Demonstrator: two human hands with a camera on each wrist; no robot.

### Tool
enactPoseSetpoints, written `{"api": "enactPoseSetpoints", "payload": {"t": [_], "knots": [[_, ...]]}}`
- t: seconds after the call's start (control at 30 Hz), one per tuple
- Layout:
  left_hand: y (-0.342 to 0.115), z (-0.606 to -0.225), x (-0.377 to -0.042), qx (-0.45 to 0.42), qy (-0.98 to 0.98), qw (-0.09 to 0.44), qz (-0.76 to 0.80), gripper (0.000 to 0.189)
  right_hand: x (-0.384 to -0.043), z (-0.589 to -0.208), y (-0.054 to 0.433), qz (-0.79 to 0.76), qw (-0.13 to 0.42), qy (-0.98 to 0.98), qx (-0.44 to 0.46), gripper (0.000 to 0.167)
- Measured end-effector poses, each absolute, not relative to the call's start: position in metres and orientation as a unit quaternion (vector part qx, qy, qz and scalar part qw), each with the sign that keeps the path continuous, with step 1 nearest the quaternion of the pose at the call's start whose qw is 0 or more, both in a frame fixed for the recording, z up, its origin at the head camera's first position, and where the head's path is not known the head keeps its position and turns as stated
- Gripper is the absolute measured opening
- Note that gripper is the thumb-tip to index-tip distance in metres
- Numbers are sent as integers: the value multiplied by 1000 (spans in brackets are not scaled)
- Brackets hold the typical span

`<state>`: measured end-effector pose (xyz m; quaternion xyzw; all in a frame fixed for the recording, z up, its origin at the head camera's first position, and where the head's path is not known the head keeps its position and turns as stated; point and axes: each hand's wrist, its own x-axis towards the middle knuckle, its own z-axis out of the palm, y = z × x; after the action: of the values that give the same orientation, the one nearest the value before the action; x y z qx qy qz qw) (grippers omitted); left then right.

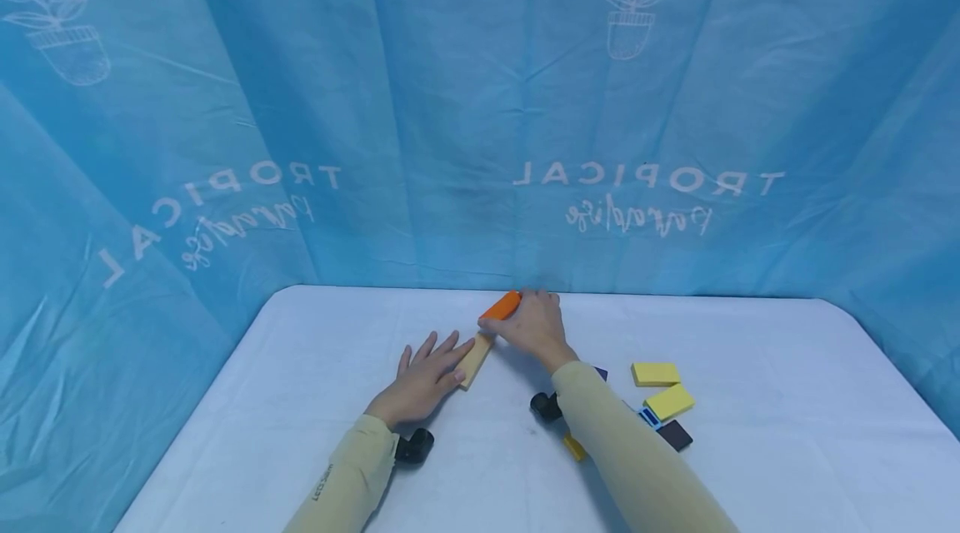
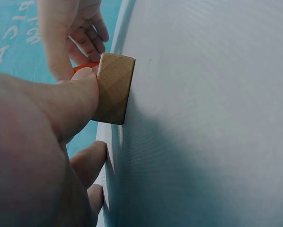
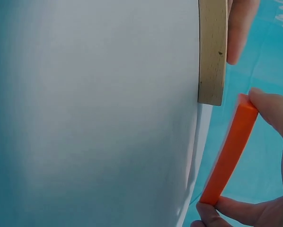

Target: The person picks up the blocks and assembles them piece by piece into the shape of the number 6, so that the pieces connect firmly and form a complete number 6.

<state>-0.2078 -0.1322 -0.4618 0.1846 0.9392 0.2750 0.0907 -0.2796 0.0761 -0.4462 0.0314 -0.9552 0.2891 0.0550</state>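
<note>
A long pale wooden block (image 1: 473,365) lies on the white tabletop, pointing away and slightly right. Alongside its left edge, my left hand (image 1: 420,385) rests with fingers spread, the thumb and index finger touching its side. In the left wrist view, the thumb lies against the wooden block (image 2: 115,87) near its end face. My right hand (image 1: 536,326) pinches an orange block (image 1: 500,306) lengthwise between thumb and fingers, just past the wooden block's far end. The right wrist view shows the orange block (image 3: 230,151) tilted, with a small gap between it and the wooden block (image 3: 211,54).
Two yellow blocks (image 1: 655,375) lie to the right, near a dark block (image 1: 676,435) and a small blue-and-white piece (image 1: 649,417). Partly behind the right sleeve are another yellow piece (image 1: 575,447) and a dark one. A blue curtain (image 1: 465,117) hangs behind the table's far edge.
</note>
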Motion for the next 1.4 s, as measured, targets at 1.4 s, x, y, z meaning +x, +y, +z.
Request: {"api": "enactPoseSetpoints", "payload": {"t": [1.4], "knots": [[-132, -462, -207, 178, 942, 90, 268, 52, -284, -446, 78, 206, 5, -978, 29, 65]]}}
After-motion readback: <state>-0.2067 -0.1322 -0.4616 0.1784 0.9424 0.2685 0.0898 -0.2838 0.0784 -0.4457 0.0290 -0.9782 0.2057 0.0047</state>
